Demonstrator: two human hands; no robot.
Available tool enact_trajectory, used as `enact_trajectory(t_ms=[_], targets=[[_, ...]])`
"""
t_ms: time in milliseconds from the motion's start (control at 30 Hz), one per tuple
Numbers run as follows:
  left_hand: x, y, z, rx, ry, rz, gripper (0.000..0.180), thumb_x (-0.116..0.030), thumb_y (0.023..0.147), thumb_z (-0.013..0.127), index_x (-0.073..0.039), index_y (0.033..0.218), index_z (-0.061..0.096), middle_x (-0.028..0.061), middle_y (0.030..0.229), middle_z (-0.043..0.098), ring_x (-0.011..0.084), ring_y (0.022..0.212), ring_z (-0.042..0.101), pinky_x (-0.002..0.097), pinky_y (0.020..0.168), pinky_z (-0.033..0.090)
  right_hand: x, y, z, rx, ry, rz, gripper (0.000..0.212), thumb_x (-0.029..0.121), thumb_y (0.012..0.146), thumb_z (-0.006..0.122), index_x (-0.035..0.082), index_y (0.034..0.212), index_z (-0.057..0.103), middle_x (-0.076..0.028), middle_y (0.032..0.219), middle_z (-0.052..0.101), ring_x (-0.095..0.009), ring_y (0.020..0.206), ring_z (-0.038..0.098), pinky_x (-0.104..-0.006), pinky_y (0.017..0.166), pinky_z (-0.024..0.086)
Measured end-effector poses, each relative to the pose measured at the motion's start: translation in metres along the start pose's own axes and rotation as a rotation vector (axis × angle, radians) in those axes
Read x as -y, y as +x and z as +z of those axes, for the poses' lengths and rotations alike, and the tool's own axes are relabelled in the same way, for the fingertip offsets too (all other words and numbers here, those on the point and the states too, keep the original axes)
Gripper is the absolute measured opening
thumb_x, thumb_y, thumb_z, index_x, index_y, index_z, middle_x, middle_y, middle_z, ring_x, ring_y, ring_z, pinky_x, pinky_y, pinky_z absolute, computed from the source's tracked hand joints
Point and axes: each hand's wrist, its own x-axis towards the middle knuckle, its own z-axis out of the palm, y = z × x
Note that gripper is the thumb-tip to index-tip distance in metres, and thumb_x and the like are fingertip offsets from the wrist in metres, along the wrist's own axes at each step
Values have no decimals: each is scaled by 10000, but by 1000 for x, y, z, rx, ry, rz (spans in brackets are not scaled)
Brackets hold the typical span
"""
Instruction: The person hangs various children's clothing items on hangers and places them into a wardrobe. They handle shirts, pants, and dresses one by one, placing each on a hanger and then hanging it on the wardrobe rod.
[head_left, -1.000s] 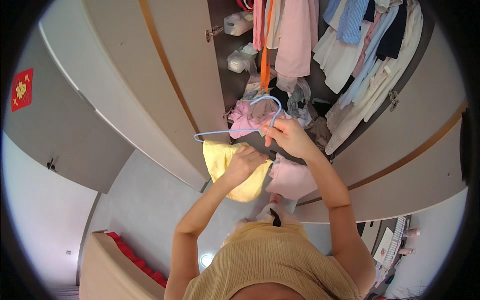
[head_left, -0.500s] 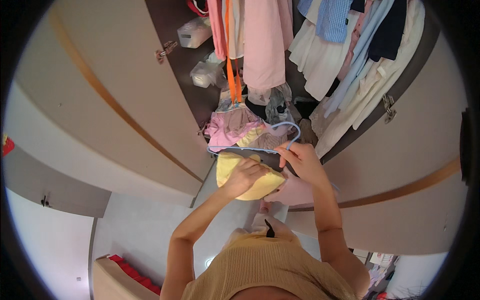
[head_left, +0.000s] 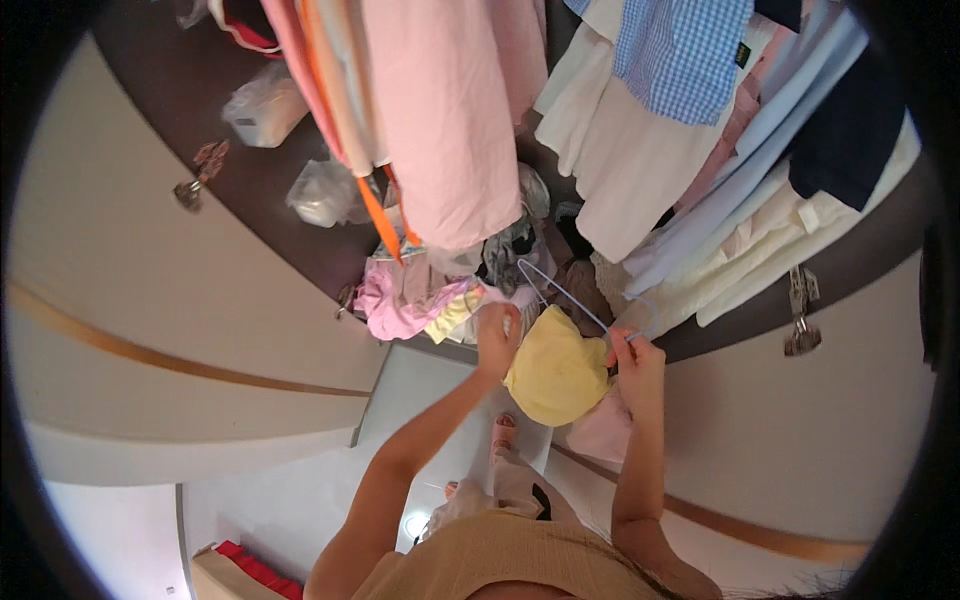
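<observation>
Wardrobe, right hand gripping hanger, left hand now beside yellow cloth, grip unclear

Open wardrobe, pale doors, grey floor

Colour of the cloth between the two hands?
Pale yellow cloth, shown best in the head view.

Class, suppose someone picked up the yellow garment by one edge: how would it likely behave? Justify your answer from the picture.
The yellow garment would probably flop, since it droops in a soft, rounded shape below the slim blue hanger. It is likely light, as it looks like a small piece of cloth. Breaking seems unlikely: no rigid part of it shows.
</observation>
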Motion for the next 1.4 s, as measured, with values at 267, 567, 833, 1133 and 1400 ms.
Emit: enact_trajectory(t_ms=[267,567,833,1133,1400], targets=[[167,83,136,177,437,-583,402,-324,842,654,-337,1243,630,193,1555,218,408,1349,302,508,1041,347,-48,33,22,19,38,133,212,131,982,570,-53,984,675,-30,641,585,-56,558,491,-227,512,382],[186,88,134,42,-83,-872,230,-307,788,716,-84,835,684,143,893,634,252,872,617,394,746,496,-65,36,16,-9,14,44,243,161,987,562,-54,949,667,-63,619,596,-99,538,548,-275,505,433],[94,43,9,297,-1334,-1024,315,-215,886,632,-15,1130,634,93,1091,673,230,991,645,367,891,521,-45,17,16,18,-59,-48,226,152,991,541,-45,947,643,-71,603,596,-122,530,564,-288,519,435],[-48,12,-197,476,-1322,-804,384,-132,777,541,19,1125,595,168,1107,638,279,1023,634,373,942,500,-14,-54,32,106,46,-115,230,132,968,540,62,1166,633,-103,631,575,-188,549,571,-325,538,443],[-177,-58,-328,267,-1378,-589,216,-146,927,560,-22,1104,559,156,1086,607,296,1047,613,503,1001,492,69,-162,76,511,309,-170,300,99,844,722,39,1134,676,79,651,433,-24,606,379,-210,534,310]])
